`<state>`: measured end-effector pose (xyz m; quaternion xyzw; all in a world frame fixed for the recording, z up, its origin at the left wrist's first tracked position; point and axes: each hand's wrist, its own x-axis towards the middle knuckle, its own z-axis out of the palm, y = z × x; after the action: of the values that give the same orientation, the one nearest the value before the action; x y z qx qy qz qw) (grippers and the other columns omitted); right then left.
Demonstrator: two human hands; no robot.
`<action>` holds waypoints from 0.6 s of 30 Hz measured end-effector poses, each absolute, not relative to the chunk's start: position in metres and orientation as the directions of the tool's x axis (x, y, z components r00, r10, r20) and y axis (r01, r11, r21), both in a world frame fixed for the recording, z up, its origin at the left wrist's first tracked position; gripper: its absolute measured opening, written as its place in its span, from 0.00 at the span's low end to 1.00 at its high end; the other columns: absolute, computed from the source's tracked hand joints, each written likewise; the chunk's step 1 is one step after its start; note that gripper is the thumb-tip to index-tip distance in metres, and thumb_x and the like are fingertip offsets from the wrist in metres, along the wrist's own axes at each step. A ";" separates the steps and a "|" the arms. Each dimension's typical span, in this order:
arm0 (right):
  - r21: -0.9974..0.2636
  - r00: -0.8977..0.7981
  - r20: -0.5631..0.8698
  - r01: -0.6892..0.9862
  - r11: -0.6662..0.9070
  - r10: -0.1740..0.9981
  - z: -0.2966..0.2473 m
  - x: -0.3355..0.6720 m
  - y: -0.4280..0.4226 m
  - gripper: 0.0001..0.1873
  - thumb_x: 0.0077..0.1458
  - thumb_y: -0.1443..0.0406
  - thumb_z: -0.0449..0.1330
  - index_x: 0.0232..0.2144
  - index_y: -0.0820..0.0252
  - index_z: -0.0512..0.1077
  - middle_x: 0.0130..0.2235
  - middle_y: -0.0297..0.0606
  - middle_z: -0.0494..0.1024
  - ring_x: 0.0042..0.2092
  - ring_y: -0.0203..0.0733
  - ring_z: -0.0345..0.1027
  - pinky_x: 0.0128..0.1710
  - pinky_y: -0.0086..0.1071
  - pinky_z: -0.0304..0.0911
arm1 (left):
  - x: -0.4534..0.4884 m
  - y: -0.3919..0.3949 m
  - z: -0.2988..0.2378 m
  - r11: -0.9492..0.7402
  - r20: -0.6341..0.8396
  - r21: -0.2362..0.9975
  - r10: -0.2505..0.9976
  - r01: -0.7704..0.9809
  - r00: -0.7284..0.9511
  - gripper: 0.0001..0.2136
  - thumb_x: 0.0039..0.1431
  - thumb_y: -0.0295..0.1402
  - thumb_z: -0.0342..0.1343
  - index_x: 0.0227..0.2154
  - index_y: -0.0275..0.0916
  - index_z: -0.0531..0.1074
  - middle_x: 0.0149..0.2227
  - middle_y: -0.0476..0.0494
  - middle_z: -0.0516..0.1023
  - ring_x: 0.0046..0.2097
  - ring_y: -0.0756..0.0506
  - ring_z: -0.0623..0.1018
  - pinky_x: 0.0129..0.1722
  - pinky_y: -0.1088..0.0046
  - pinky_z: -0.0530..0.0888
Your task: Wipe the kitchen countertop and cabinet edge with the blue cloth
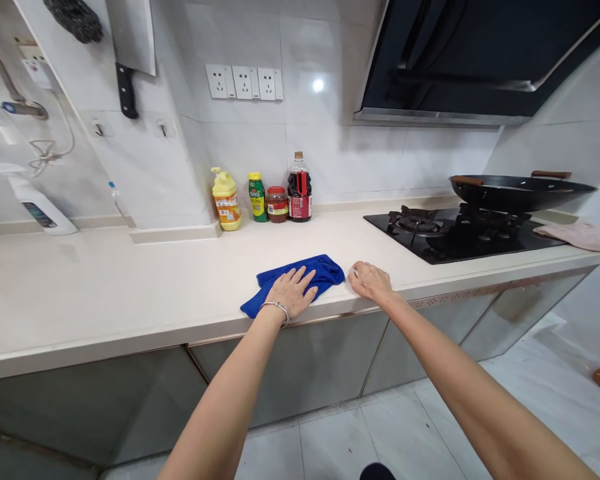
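Note:
A blue cloth [325, 270] lies crumpled near the front edge of the pale countertop [105, 293]. My left hand [293, 292] rests flat on top of it, fingers stretched out, a silver bracelet on the wrist. My right hand [369, 280] sits on the counter just to the right of the cloth, fingers curled down against the surface, holding nothing that I can see.
A yellow bottle [227, 199], green bottle [257, 197], red jar [277, 204] and dark sauce bottle [299, 187] stand against the back wall. A black gas hob [450, 233] with a wok [520, 191] is at the right, with a pink cloth [583, 235] beside it. A cleaver [130, 53] hangs on the wall.

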<state>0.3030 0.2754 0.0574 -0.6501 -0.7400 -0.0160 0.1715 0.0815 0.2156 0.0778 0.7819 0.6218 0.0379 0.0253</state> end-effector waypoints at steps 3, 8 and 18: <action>-0.186 -0.004 0.325 0.980 0.067 0.946 0.058 0.285 0.277 0.18 0.64 0.63 0.49 0.46 0.69 0.74 0.46 0.58 0.79 0.51 0.56 0.73 0.48 0.41 0.64 | 0.078 0.213 0.077 -0.230 0.029 0.093 0.973 0.969 0.228 0.31 0.69 0.51 0.34 0.71 0.46 0.50 0.74 0.46 0.46 0.73 0.38 0.50 0.72 0.55 0.50; -0.217 -0.011 0.396 0.970 0.105 0.918 0.051 0.285 0.280 0.17 0.64 0.62 0.51 0.47 0.66 0.73 0.49 0.54 0.78 0.54 0.53 0.70 0.52 0.39 0.61 | 0.065 0.212 0.077 -0.255 0.042 0.113 0.967 0.960 0.251 0.31 0.69 0.51 0.34 0.71 0.47 0.52 0.73 0.47 0.48 0.73 0.39 0.50 0.72 0.56 0.51; -0.262 -0.008 0.385 0.958 0.118 0.923 0.054 0.289 0.277 0.17 0.63 0.62 0.51 0.47 0.65 0.74 0.50 0.51 0.78 0.54 0.50 0.69 0.54 0.37 0.60 | -0.025 0.198 0.074 -0.194 0.069 0.090 0.980 0.977 0.188 0.34 0.67 0.52 0.33 0.70 0.41 0.52 0.73 0.43 0.50 0.73 0.41 0.51 0.73 0.56 0.49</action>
<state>0.2895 0.2774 0.0544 -0.6630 -0.7091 -0.0368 0.2372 -0.0252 0.1980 0.0736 0.7706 0.6348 0.0553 0.0127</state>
